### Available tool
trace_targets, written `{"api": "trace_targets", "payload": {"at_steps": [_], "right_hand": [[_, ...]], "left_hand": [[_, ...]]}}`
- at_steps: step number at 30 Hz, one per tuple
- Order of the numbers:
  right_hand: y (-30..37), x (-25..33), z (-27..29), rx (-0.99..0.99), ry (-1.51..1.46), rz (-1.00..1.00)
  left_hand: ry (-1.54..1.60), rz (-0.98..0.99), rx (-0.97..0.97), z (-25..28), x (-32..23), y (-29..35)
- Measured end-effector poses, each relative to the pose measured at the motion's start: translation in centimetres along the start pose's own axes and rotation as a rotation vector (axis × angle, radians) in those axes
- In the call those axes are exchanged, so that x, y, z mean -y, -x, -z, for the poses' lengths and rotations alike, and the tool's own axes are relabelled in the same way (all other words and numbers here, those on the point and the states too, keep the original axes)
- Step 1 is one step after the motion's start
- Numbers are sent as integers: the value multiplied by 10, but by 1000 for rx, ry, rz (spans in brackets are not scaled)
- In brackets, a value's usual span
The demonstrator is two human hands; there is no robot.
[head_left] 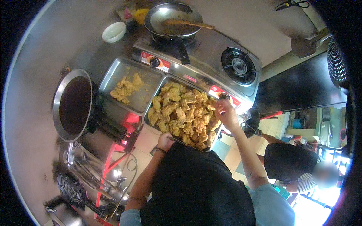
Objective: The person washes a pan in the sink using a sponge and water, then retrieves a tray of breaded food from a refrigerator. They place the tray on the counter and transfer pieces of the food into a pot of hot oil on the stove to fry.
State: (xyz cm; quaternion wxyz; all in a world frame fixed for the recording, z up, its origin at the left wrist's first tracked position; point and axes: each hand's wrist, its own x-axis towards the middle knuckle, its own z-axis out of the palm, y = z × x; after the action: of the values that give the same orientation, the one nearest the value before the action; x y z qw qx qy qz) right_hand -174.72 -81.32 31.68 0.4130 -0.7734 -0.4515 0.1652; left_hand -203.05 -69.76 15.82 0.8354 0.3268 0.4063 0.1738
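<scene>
A metal tray [147, 119] heaped with golden-brown battered fried pieces [184, 113] is in front of my body. My left hand [165, 142] is closed on its near left edge. At the tray's right side, just below a stove knob [224, 96], my right hand [226, 114] has its fingers curled around the rim; part of its grip is hidden. A second metal tray [148, 84] touches the full one on the left. It holds a smaller pile of fried pieces [127, 88].
Behind the trays stands a two-burner gas stove [205, 52]. A wok [173, 17] with a wooden spatula [188, 23] sits on its left burner. To the left is a wide pan of dark liquid [76, 105]. Another person [290, 158] is at the right.
</scene>
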Motion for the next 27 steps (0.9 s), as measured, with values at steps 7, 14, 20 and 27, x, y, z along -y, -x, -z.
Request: {"api": "trace_targets", "payload": {"at_steps": [7,14,20,27], "right_hand": [[27,-2,-14,243,85,-48],[40,-8,10,108,278,-81],[55,-27,-9,334,590,111],[48,-40,-15,373,706,258]], "left_hand": [[333,140,-29,0,3,-8],[197,150,-103,13,20,-20],[171,49,-2,29,34,-29],[194,162,-39,31,34,-36]]}}
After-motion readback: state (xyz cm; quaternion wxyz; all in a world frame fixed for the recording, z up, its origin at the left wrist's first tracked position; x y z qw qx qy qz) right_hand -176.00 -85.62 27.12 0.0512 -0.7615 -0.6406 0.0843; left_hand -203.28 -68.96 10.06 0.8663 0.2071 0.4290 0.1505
